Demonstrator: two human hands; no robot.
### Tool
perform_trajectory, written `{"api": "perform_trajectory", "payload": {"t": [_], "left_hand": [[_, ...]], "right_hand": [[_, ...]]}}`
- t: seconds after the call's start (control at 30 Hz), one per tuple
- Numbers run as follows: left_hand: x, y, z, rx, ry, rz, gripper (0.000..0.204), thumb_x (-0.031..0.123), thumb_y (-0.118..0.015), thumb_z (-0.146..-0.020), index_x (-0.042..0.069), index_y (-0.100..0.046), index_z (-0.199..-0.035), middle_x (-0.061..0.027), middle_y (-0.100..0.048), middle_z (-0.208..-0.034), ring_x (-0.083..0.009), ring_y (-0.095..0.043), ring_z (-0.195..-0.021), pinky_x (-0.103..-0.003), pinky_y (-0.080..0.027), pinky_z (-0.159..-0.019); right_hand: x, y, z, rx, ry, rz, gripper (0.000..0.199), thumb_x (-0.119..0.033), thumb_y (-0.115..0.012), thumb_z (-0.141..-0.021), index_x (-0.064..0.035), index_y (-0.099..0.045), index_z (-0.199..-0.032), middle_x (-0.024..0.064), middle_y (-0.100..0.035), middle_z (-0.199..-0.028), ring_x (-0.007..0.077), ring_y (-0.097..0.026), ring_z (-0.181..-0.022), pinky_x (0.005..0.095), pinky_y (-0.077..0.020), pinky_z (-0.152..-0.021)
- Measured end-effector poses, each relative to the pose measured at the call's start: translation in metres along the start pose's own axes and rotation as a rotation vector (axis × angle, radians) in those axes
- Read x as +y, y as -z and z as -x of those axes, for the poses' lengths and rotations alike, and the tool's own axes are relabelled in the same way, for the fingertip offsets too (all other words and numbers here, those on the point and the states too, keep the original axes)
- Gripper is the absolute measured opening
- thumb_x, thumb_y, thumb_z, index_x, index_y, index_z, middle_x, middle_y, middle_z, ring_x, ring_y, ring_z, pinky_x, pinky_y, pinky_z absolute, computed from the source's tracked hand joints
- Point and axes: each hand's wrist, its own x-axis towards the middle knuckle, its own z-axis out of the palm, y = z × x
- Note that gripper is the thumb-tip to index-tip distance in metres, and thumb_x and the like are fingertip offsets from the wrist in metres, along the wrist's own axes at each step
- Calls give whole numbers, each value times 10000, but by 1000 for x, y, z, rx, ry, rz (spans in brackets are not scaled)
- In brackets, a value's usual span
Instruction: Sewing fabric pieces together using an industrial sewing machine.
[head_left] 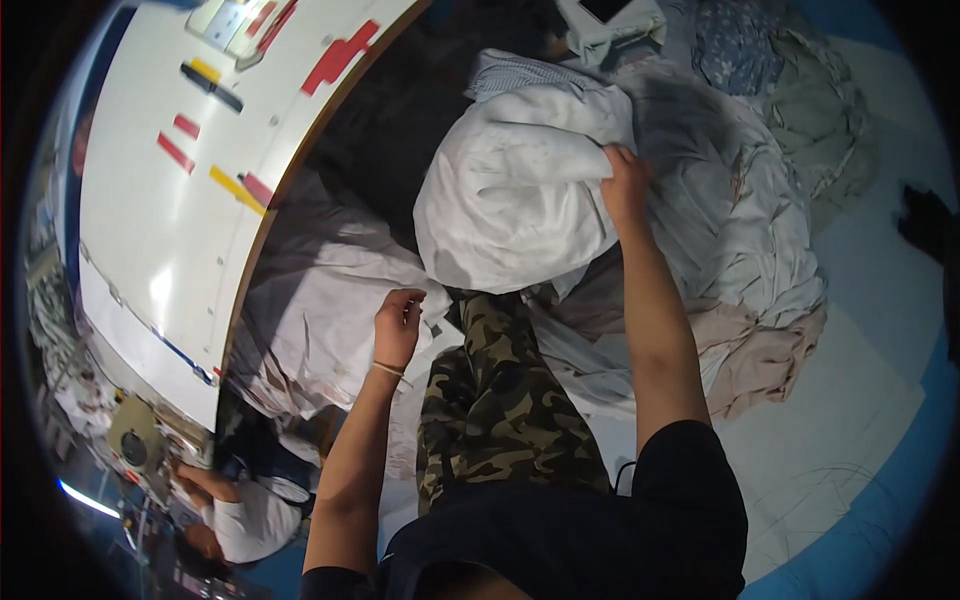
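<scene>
The right hand (626, 180) was closed on the right edge of the white cloth bundle (515, 190); the left hand (400, 325), half-open and empty, hung off its near-left side.

No text, label, brand, number or sign could be read, either at the grip or anywhere around it.
</scene>
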Motion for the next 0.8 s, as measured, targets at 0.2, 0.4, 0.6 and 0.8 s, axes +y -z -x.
{"api": "perform_trajectory", "payload": {"t": [0.2, 0.4, 0.6, 0.8], "left_hand": [[88, -15, -63, -22, -202, -112, 370, -60, -637, -845, 53, -626, -1197, -112, -619, -1127, -217, -638, -874, -301, -533, -695], [191, -81, -142, -21, -578, -455, 1063, 43, -845, -644, 169, -292, -1543, -183, -235, -1582, -412, -355, -1362, -439, -429, -1065], [195, -107, -212, -139, -716, -301, 293, 17, -668, -674, 105, -647, -953, -116, -675, -924, -354, -607, -948, -450, -525, -802], [235, -130, -121, -325, -618, 158, 445, -44, -590, -644, 70, -677, -1065, -171, -654, -975, -393, -599, -933, -423, -508, -826]], "right_hand": [[-63, 48, -6, 97, 135, -242, 385, 72, -602, -694, -65, -644, -1052, 116, -614, -944, 365, -600, -933, 456, -456, -836], [-92, 62, -16, 74, 159, -392, 376, 70, -620, -705, -52, -637, -1060, 122, -610, -953, 370, -596, -935, 455, -462, -824], [-56, 48, 5, 18, -51, -616, 469, -19, -700, -777, -44, -589, -1232, 161, -589, -1154, 374, -588, -1067, 432, -467, -923], [34, 16, 101, 75, -185, -572, 638, -123, -645, -890, -52, -384, -1468, 208, -445, -1374, 365, -459, -1259, 434, -352, -1090]]}}
